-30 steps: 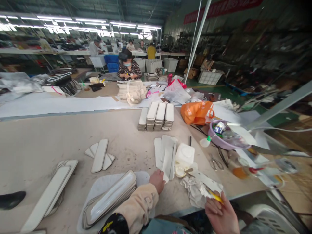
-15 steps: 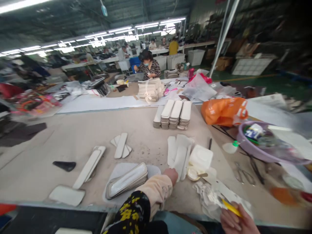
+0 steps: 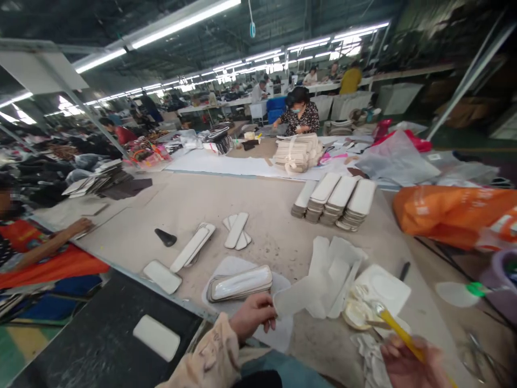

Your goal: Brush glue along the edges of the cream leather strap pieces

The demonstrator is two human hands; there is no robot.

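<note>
My left hand (image 3: pixel 252 318) is closed in a pinch on a white flat strip piece (image 3: pixel 299 295), lifted off a loose pile of similar white pieces (image 3: pixel 335 264). My right hand (image 3: pixel 412 364), blurred at the lower right, grips a yellow-handled brush (image 3: pixel 398 331) whose tip lies in a small open glue container (image 3: pixel 357 312) next to its white lid (image 3: pixel 383 285). A stack of long oval pieces (image 3: pixel 240 283) rests on a white sheet just left of my left hand.
Rows of stacked white pieces (image 3: pixel 335 196) stand mid-table, an orange bag (image 3: pixel 452 215) at the right, a purple basin (image 3: pixel 498 280) at the far right. Loose pieces (image 3: pixel 236 231) and a black wedge (image 3: pixel 165 237) lie left. A co-worker's arm (image 3: pixel 48 245) rests at the left; another person (image 3: pixel 299 113) sits opposite.
The view swung left. My left hand picked one white strip off the pile and drew it toward me. My right hand brought the brush up to the glue container.
</note>
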